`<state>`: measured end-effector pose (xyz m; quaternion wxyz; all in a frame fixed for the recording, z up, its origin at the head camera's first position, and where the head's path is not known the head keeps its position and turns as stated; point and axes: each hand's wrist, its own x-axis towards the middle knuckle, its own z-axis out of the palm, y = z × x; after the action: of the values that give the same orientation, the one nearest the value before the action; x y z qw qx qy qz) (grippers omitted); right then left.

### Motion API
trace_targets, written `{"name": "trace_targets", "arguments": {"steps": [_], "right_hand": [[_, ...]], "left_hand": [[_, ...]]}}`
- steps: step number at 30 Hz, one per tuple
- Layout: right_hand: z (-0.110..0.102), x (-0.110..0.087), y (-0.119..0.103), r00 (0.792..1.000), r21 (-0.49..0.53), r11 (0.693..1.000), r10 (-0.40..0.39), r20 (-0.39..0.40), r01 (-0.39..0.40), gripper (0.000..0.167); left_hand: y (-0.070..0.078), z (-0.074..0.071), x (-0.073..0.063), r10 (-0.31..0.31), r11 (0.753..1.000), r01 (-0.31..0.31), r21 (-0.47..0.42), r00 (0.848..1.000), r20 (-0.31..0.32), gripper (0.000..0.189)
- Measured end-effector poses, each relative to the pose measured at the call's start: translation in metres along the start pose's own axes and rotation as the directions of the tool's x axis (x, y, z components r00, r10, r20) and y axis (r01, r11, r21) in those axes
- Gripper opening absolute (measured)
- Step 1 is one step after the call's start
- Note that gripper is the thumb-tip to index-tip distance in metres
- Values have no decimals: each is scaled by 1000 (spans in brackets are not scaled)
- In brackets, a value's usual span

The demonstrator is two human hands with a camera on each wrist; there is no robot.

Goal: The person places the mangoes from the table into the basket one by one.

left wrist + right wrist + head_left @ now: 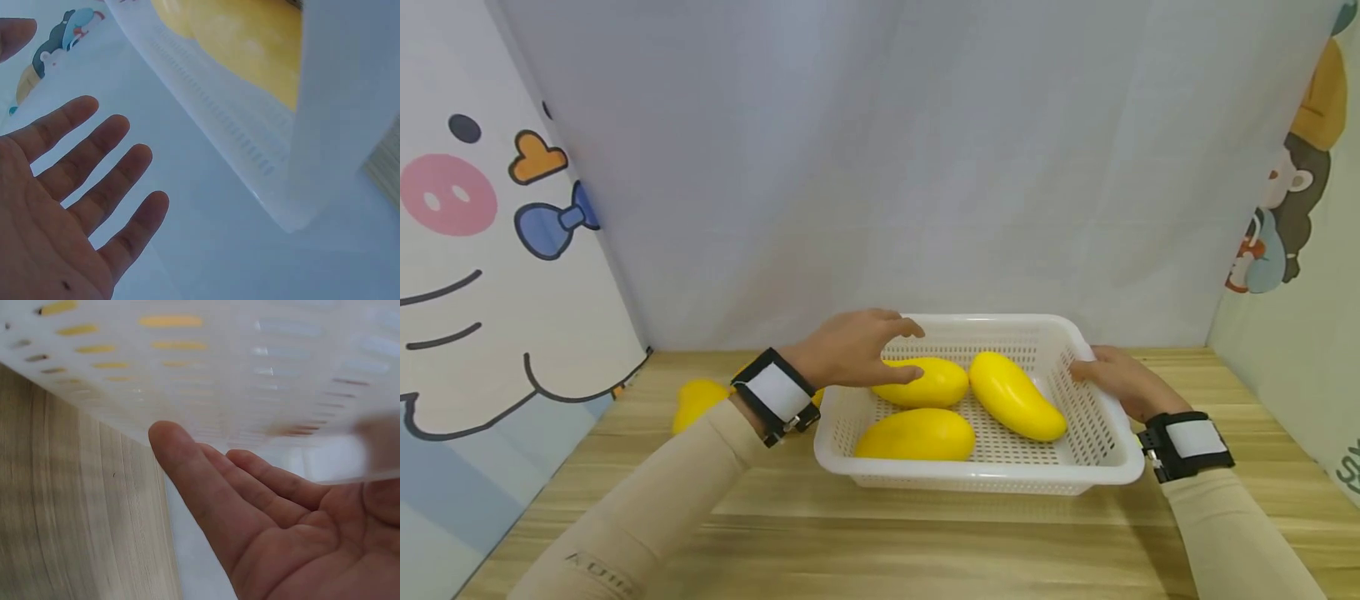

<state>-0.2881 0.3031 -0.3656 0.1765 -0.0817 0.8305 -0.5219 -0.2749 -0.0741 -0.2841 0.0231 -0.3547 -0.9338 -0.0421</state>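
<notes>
A white plastic basket (pixel 985 472) with slotted walls holds three yellow mangoes: one at the back left (pixel 936 382), one at the front left (pixel 917 435) and a curved one (pixel 1015 398) on the right. My right hand (pixel 1122 379) grips the basket's right side, thumb over the rim. Its fingers (pixel 262 490) lie along the outside and underside in the right wrist view. Over the basket's left end is my left hand (pixel 857 348), fingers spread and nothing held, overlapping the back-left mango. In the left wrist view the fingers (pixel 115 181) are apart from the basket.
On the wooden table (pixel 820 550), left of the basket, lies another yellow fruit (pixel 697 402), with more yellow partly hidden behind my left wrist. A pale curtain (pixel 865 167) stands behind, with printed panels on the left (pixel 475 317) and right (pixel 1285 350).
</notes>
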Motion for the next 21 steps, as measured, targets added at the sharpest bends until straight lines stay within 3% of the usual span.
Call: {"name": "trace_targets", "arguments": {"steps": [10, 17, 21], "right_hand": [[-3, 2, 2, 1000, 4, 1000, -19, 9, 19, 53], [-2, 2, 2, 1000, 5, 1000, -14, 9, 14, 54], [-2, 2, 3, 1000, 14, 1000, -12, 11, 12, 53]], "left_hand": [[-17, -2, -16, -12, 1000, 11, -9, 994, -109, 56], [-32, 5, -30, 3, 1000, -7, -19, 974, -226, 50], [-37, 6, -36, -15, 1000, 12, -16, 967, -254, 50]]}}
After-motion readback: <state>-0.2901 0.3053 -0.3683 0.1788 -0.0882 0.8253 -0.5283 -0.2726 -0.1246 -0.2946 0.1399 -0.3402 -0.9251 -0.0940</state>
